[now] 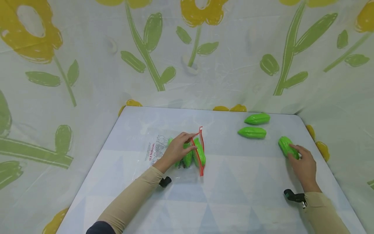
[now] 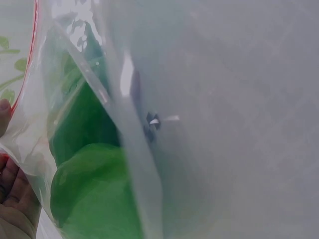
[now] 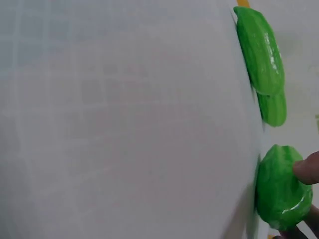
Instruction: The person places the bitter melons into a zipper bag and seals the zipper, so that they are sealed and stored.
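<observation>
A clear zip bag (image 1: 153,152) with a red zip edge lies at the middle left in the head view, with several ridged green gourds inside. One gourd (image 1: 200,155) lies right at its mouth. My left hand (image 1: 174,150) pinches the bag's edge by the red strip, and the mouth stands parted. In the left wrist view, gourds (image 2: 97,191) show through the plastic. My right hand (image 1: 304,165) grips another green gourd (image 1: 284,145) at the table's right side, thumb on its top in the right wrist view. This gourd (image 3: 280,191) appears to rest on the table.
Two more green gourds, a far one (image 1: 257,118) and a nearer one (image 1: 252,132), lie side by side near the table's back right. The white table (image 1: 233,201) has pale blue triangles. A flower-printed curtain (image 1: 228,58) stands behind and along both sides.
</observation>
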Available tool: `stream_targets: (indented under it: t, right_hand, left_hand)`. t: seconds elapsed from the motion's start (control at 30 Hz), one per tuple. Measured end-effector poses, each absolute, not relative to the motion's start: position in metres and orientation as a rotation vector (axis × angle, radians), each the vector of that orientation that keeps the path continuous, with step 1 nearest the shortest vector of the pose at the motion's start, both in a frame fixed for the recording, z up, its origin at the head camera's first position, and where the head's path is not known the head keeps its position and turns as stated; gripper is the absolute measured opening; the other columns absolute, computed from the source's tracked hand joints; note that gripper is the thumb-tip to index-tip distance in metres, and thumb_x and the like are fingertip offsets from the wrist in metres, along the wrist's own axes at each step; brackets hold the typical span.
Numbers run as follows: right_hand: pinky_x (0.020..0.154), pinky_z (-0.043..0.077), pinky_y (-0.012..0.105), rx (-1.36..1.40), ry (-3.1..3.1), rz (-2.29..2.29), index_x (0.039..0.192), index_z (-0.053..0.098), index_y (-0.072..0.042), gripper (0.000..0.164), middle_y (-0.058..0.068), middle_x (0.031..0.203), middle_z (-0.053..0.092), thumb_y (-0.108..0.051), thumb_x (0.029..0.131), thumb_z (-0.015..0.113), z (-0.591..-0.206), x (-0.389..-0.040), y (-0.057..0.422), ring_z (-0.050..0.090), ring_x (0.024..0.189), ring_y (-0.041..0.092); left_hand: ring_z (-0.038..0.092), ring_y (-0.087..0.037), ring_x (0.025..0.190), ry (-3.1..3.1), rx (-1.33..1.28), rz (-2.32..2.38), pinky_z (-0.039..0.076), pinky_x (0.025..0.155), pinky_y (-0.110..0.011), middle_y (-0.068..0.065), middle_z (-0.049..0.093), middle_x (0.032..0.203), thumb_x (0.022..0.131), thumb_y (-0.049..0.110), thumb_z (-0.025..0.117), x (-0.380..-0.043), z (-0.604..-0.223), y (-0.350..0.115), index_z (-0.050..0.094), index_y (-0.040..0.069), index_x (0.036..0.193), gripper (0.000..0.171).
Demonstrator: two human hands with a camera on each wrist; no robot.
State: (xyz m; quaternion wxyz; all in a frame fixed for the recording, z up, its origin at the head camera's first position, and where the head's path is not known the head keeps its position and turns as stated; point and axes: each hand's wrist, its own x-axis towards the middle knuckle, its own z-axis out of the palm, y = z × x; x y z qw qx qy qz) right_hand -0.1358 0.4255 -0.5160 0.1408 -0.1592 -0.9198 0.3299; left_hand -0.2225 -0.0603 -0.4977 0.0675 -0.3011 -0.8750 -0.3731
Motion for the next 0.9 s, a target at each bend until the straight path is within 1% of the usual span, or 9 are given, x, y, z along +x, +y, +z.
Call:
stream_targets:
  t: [0.1,0.17,0.33,0.5,0.57,0.67,0.73,0.8,0.9]
  right_hand:
    - [0.099,0.04,0.069,-0.49,-2.69,0.964,0.149,0.048,0.001,0.048,0.033,0.151,0.039,-0.016,0.104,0.056,-0.52,-0.135,0.43,0.041,0.133,0.055]
    - [0.098,0.04,0.07,-0.495,-2.7,0.952,0.15,0.047,0.0,0.05,0.034,0.151,0.039,-0.017,0.104,0.056,-0.522,-0.135,0.432,0.041,0.132,0.056]
    - [0.092,0.042,0.068,-0.481,-2.705,0.931,0.149,0.047,0.001,0.05,0.037,0.148,0.038,-0.017,0.104,0.057,-0.524,-0.136,0.432,0.043,0.126,0.057]
    - [0.087,0.047,0.062,-0.453,-2.712,0.949,0.147,0.049,0.003,0.05,0.038,0.145,0.04,-0.018,0.103,0.06,-0.525,-0.135,0.429,0.046,0.121,0.056]
    - [0.084,0.049,0.057,-0.444,-2.721,0.964,0.147,0.049,0.003,0.051,0.037,0.145,0.04,-0.02,0.103,0.06,-0.525,-0.133,0.426,0.047,0.121,0.055]
    - [0.077,0.052,0.036,-0.44,-2.735,0.996,0.147,0.049,0.003,0.052,0.035,0.146,0.041,-0.025,0.103,0.06,-0.524,-0.131,0.42,0.048,0.121,0.053]
    - [0.07,0.047,0.021,-0.437,-2.74,1.026,0.146,0.05,0.002,0.052,0.035,0.146,0.041,-0.027,0.104,0.059,-0.523,-0.129,0.414,0.049,0.121,0.053]
    - [0.066,0.04,0.011,-0.42,-2.744,1.04,0.145,0.051,0.001,0.051,0.034,0.146,0.042,-0.028,0.104,0.058,-0.522,-0.127,0.408,0.05,0.12,0.053]
    - [0.065,0.04,0.008,-0.377,-2.751,1.049,0.144,0.053,0.001,0.051,0.034,0.145,0.043,-0.03,0.104,0.059,-0.521,-0.125,0.398,0.052,0.119,0.053]
  left_hand:
    - [0.064,-0.018,0.104,-2.637,-0.911,-1.123,0.057,0.089,-0.034,-0.005,0.063,0.12,0.093,0.031,0.076,-0.222,-0.498,-0.06,0.06,0.012,0.142,0.054]
    - [0.064,-0.019,0.104,-2.631,-0.916,-1.13,0.058,0.089,-0.034,-0.007,0.064,0.121,0.093,0.03,0.076,-0.223,-0.499,-0.059,0.06,0.012,0.141,0.054]
    - [0.065,-0.02,0.104,-2.62,-0.921,-1.139,0.058,0.089,-0.035,-0.012,0.064,0.122,0.093,0.029,0.076,-0.223,-0.498,-0.059,0.06,0.012,0.141,0.053]
    - [0.064,-0.02,0.104,-2.632,-0.914,-1.135,0.058,0.089,-0.035,-0.01,0.064,0.122,0.093,0.03,0.076,-0.223,-0.498,-0.06,0.06,0.012,0.142,0.054]
    - [0.064,-0.019,0.104,-2.636,-0.91,-1.137,0.058,0.089,-0.035,-0.01,0.064,0.123,0.093,0.03,0.076,-0.223,-0.498,-0.06,0.06,0.013,0.142,0.054]
    - [0.064,-0.019,0.105,-2.642,-0.905,-1.129,0.058,0.089,-0.034,-0.009,0.064,0.123,0.093,0.03,0.076,-0.224,-0.499,-0.06,0.06,0.013,0.142,0.054]
    - [0.065,-0.019,0.105,-2.643,-0.908,-1.125,0.058,0.089,-0.034,-0.009,0.064,0.123,0.093,0.029,0.076,-0.224,-0.499,-0.06,0.06,0.013,0.142,0.054]
    - [0.065,-0.019,0.105,-2.646,-0.909,-1.113,0.058,0.089,-0.034,-0.008,0.064,0.123,0.093,0.029,0.076,-0.224,-0.499,-0.06,0.06,0.013,0.142,0.054]
    - [0.065,-0.019,0.104,-2.65,-0.908,-1.097,0.058,0.088,-0.034,-0.006,0.063,0.122,0.093,0.03,0.076,-0.224,-0.499,-0.06,0.06,0.013,0.142,0.055]
